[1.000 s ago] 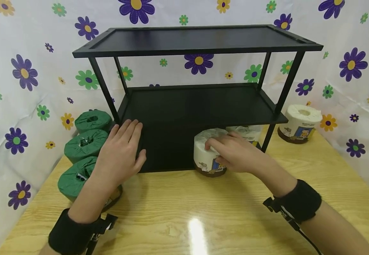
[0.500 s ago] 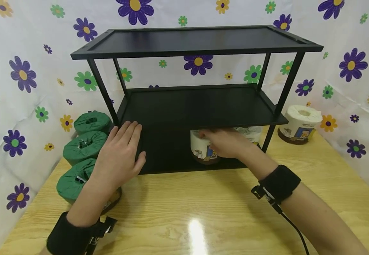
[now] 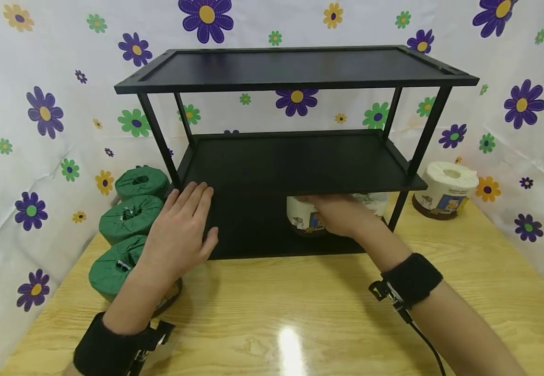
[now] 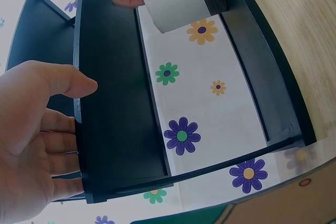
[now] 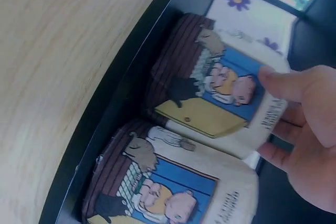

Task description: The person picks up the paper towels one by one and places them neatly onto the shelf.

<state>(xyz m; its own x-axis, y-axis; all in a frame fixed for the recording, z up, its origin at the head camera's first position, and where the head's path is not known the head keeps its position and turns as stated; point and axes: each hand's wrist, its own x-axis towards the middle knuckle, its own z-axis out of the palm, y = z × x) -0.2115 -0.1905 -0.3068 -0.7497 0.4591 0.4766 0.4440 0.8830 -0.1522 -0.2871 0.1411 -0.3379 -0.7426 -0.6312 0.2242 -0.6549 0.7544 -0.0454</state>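
My right hand [image 3: 340, 214] reaches under the middle shelf and grips a wrapped toilet paper roll [image 5: 210, 87], white with a brown base and cartoon print. In the right wrist view the thumb presses its front while the fingers pass behind. Beside it on the bottom shelf stands a second matching toilet paper roll [image 5: 178, 192]. The middle board of the black shelf rack [image 3: 291, 162] hides the upper part of the held roll from the head view. At the rack's left end, my left hand [image 3: 178, 230] rests with straight fingers on that board's front edge, thumb spread.
Three green-topped wrapped rolls [image 3: 130, 216] stand in a row left of the rack, partly behind the left forearm. Another white roll [image 3: 446, 193] stands on the wooden table [image 3: 262, 308] right of the rack. A flowered cloth [image 3: 89, 104] hangs behind.
My right hand has pushed the held toilet paper roll from the rack's front edge back onto the bottom shelf, under the middle board. The left hand stays on the board's edge.
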